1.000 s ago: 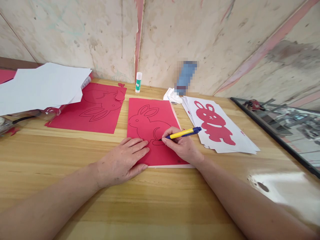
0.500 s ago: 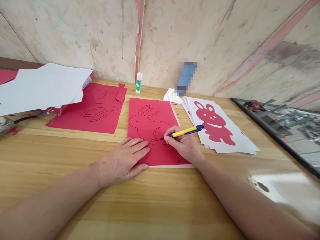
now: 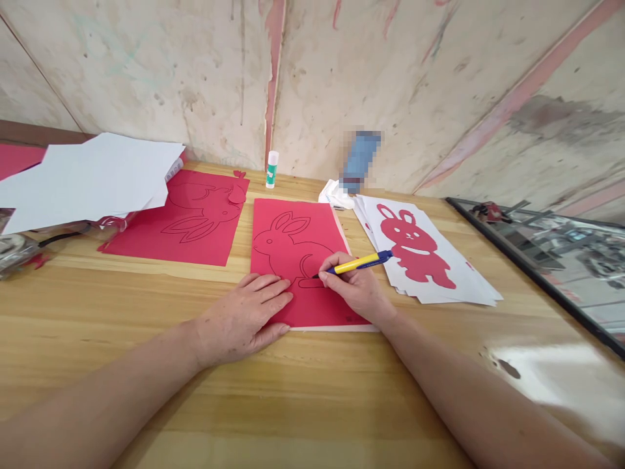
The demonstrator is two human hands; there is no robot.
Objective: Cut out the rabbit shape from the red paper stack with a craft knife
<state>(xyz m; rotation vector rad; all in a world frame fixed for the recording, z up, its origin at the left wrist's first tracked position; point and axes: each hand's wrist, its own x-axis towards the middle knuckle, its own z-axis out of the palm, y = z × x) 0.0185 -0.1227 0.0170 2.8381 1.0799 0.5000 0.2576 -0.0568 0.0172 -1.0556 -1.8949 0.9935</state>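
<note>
A sheet of red paper (image 3: 312, 303) with a rabbit outlined in dark lines lies before me, a pale sheet showing under its edges. My right hand (image 3: 359, 286) is closed around a yellow and blue pen (image 3: 364, 262). The pen's tip meets the paper by the rabbit's hind foot, beside the curved thigh line. Flat on the lower left corner of the sheet rests my left hand (image 3: 247, 312), fingers stretched out and holding nothing. Part of the drawing is hidden behind my right hand.
Left is another red sheet (image 3: 205, 215) with a rabbit outline, partly under white papers (image 3: 92, 176). A glue stick (image 3: 272, 170) stands by the wall. White sheets with a red paper rabbit (image 3: 422, 254) lie right, near crumpled tissue (image 3: 336, 194) and a black-framed pane (image 3: 541, 280).
My right hand and the pen have shifted very slightly left along the foot line. The whole view has tilted a little, while my left hand stays on the paper.
</note>
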